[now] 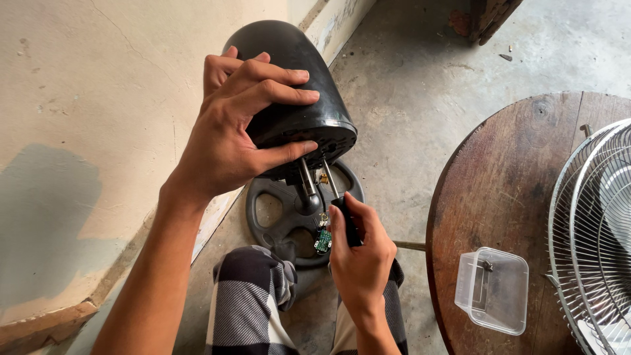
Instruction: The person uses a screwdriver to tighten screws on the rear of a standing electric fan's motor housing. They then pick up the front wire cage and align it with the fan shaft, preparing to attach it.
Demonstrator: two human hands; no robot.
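Black plastic housing (289,85) sits tilted under my left hand (230,131), fingers spread across its dome, above the round base (276,210). My right hand (361,256) grips a dark tool handle (348,223), probably a screwdriver, beside a small green circuit board (323,241).
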